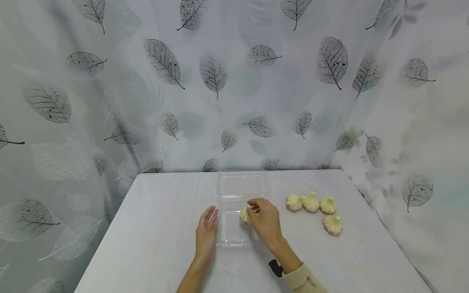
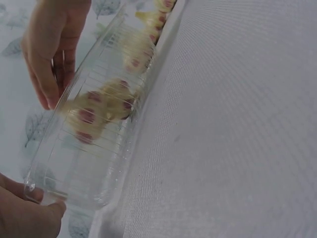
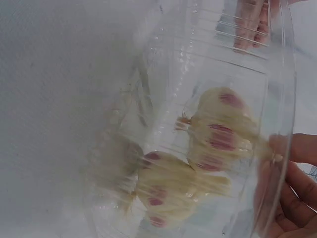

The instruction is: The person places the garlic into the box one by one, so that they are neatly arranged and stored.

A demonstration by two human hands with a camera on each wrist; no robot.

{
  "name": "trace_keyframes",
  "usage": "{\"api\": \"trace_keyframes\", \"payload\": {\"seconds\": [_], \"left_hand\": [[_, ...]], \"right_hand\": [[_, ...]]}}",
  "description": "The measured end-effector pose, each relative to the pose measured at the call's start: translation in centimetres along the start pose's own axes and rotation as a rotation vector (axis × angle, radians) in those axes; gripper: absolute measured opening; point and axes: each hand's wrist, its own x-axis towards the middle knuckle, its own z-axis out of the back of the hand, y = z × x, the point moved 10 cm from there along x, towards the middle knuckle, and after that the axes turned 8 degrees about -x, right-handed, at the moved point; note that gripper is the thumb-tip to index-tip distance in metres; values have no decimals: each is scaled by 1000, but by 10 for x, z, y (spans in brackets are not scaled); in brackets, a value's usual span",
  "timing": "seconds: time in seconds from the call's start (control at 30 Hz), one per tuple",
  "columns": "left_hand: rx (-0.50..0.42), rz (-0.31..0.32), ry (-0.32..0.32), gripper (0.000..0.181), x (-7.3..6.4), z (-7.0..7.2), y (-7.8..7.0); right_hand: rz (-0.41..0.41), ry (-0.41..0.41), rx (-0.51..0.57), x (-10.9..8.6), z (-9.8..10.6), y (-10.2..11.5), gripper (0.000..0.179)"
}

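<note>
A clear plastic clamshell container (image 1: 234,240) stands unlatched, its lid (image 1: 243,185) folded back flat. My right hand (image 1: 265,219) pinches the stem of a garlic bulb (image 1: 244,215) over the base. Seen through the wall in the right wrist view, that bulb (image 3: 218,136) hangs from the fingertips of my right hand (image 3: 297,193). Another garlic bulb (image 3: 166,191) shows close by inside the container; in the head view the right hand hides it. My left hand (image 1: 206,236) holds the container's left rim, and the left wrist view catches this hand (image 2: 29,213) at its corner.
Several garlic bulbs (image 1: 310,202) lie to the right of the container, one (image 1: 333,225) nearer than the row. The white-covered table (image 1: 161,228) ends at a leaf-print curtain (image 1: 234,81) behind. A dark strap (image 1: 275,268) sits by the right cuff.
</note>
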Motion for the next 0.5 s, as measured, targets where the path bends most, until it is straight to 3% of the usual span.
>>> {"api": "trace_keyframes", "payload": {"seconds": [0.5], "left_hand": [[17,3,-1,50,3,3,-2]], "right_hand": [[-1,4,-40,1,-13,1,21]]}}
